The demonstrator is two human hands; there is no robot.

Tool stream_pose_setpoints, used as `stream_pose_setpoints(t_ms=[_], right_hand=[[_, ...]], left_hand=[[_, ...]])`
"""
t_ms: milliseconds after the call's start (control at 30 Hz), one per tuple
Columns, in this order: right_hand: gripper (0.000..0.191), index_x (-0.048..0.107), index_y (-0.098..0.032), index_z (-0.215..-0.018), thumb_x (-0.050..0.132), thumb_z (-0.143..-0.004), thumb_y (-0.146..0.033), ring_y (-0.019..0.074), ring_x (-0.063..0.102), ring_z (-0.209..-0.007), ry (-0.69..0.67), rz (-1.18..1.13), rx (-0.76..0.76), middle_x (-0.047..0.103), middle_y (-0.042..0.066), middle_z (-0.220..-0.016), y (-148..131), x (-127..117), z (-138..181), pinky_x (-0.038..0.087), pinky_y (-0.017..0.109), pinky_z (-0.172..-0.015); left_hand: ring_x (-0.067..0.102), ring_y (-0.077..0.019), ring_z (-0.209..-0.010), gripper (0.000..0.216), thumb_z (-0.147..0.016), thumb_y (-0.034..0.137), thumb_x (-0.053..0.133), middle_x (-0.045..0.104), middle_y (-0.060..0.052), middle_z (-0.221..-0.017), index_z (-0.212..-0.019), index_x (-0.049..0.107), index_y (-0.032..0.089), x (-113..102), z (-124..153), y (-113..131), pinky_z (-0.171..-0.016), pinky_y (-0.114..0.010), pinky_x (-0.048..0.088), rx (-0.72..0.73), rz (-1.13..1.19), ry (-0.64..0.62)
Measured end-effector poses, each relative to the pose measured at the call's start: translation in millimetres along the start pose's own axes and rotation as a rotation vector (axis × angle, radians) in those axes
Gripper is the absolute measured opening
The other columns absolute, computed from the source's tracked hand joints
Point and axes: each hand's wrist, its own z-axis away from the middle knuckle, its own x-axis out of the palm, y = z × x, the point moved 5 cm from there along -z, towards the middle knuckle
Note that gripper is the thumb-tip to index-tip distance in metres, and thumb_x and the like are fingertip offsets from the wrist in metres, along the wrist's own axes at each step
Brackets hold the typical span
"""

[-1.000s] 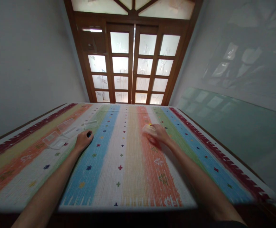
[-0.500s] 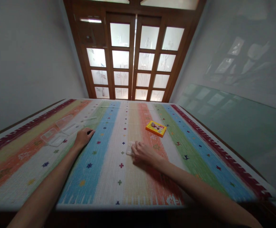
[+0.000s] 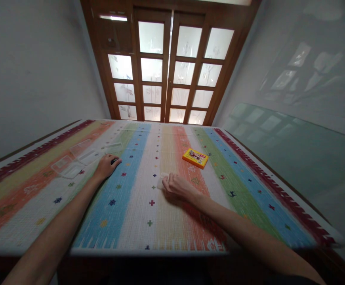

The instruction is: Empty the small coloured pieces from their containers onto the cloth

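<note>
My left hand (image 3: 106,166) rests on the striped cloth (image 3: 136,206), its fingers curled round a small dark object (image 3: 114,161) that I cannot name. My right hand (image 3: 176,186) lies near the middle of the table, fingers pinched on a small clear plastic piece (image 3: 162,181) lying flat on the cloth. A yellow-orange card box (image 3: 195,158) sits beyond my right hand, apart from it.
Several clear plastic trays and lids (image 3: 71,164) lie at the left, just beyond my left hand. A wooden door with frosted panes (image 3: 163,71) stands behind the table. A glass sheet (image 3: 294,150) leans on the right wall.
My right hand left the yellow-orange box on the cloth and drew back toward me to the table's middle, where it now pinches the clear piece. My left hand stayed put.
</note>
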Motion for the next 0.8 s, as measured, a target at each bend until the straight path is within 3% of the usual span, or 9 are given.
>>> stream_pose_setpoints(t_ms=[167, 233, 300, 333, 433, 600, 700, 800], right_hand=[[0.036, 0.063, -0.001, -0.122, 0.047, -0.1, -0.024, 0.0293, 0.068, -0.088, 0.116, -0.074, 0.06, 0.072, 0.025, -0.103, 4.7, 15.4, 6.5, 0.051, 0.037, -0.071], [0.031, 0.065, -0.006, -0.118, 0.05, -0.1, -0.024, 0.0274, 0.067, -0.091, 0.158, -0.162, 0.088, 0.072, 0.022, -0.104, 12.2, 19.1, 8.3, 0.052, 0.036, -0.076], [0.027, 0.067, -0.01, -0.114, 0.05, -0.1, -0.026, 0.0261, 0.067, -0.095, 0.2, -0.264, 0.118, 0.073, 0.019, -0.105, 21.1, 19.9, 9.6, 0.052, 0.035, -0.08], [0.027, 0.068, -0.011, -0.114, 0.05, -0.101, -0.027, 0.0258, 0.067, -0.097, 0.218, -0.32, 0.135, 0.073, 0.018, -0.105, 25.5, 19.5, 10.0, 0.052, 0.035, -0.083], [0.028, 0.067, -0.014, -0.117, 0.05, -0.103, -0.032, 0.0236, 0.069, -0.097, 0.262, -0.55, 0.211, 0.075, 0.016, -0.107, 38.4, 18.3, 11.4, 0.05, 0.033, -0.085], [0.033, 0.066, -0.019, -0.099, 0.043, -0.104, -0.042, 0.0195, 0.07, -0.081, 0.29, -1.233, 0.382, 0.077, 0.01, -0.095, 58.0, 29.7, 11.4, 0.051, 0.03, -0.073], [0.04, 0.064, -0.019, -0.091, 0.043, -0.1, -0.053, 0.0177, 0.067, -0.065, 0.303, -1.678, 0.556, 0.076, 0.008, -0.08, 66.6, 43.9, 9.0, 0.05, 0.028, -0.063], [0.043, 0.063, -0.019, -0.085, 0.053, -0.091, -0.06, 0.0167, 0.06, -0.052, 0.352, -1.869, 0.69, 0.071, 0.005, -0.065, 69.6, 51.2, 4.6, 0.045, 0.027, -0.053]], left_hand=[[0.061, -0.0358, -0.115, 0.043, -0.095, 0.044, 0.045, 0.069, -0.019, -0.112, -0.11, 0.072, 0.015, -7.7, 15.3, 34.8, -0.108, -0.058, 0.046, 0.114, 0.039, 0.054], [0.062, -0.0329, -0.119, 0.049, -0.086, 0.048, 0.062, 0.069, -0.014, -0.122, -0.126, 0.068, 0.019, -2.9, 31.6, 66.8, -0.111, -0.052, 0.047, 0.247, 0.088, -0.025], [0.054, -0.0366, -0.133, 0.077, -0.083, 0.051, 0.072, 0.06, -0.018, -0.141, -0.148, 0.05, 0.017, 8.9, 54.5, 108.9, -0.117, -0.057, 0.04, 0.49, 0.239, -0.21], [0.05, -0.0381, -0.139, 0.089, -0.082, 0.054, 0.075, 0.054, -0.02, -0.149, -0.156, 0.041, 0.018, 14.9, 64.7, 126.4, -0.119, -0.059, 0.037, 0.534, 0.319, -0.277], [0.047, -0.0377, -0.145, 0.099, -0.087, 0.054, 0.074, 0.044, -0.022, -0.159, -0.164, 0.022, 0.021, 35.3, 85.7, 163.8, -0.119, -0.058, 0.04, 0.53, 0.441, -0.377], [0.047, -0.0397, -0.146, 0.112, -0.087, 0.04, 0.078, 0.029, -0.026, -0.168, -0.168, 0.002, 0.024, 58.2, 93.5, 178.7, -0.119, -0.063, 0.037, 0.374, 0.707, -0.436], [0.046, -0.0401, -0.146, 0.111, -0.084, 0.041, 0.082, 0.031, -0.023, -0.168, -0.168, 0.011, 0.026, 54.2, 92.5, 177.2, -0.119, -0.064, 0.037, 0.322, 0.83, -0.443], [0.039, -0.0389, -0.152, 0.087, -0.088, 0.047, 0.077, 0.03, -0.018, -0.17, -0.162, 0.034, 0.029, 44.4, 93.7, 181.1, -0.12, -0.061, 0.036, 0.277, 0.899, -0.506]])
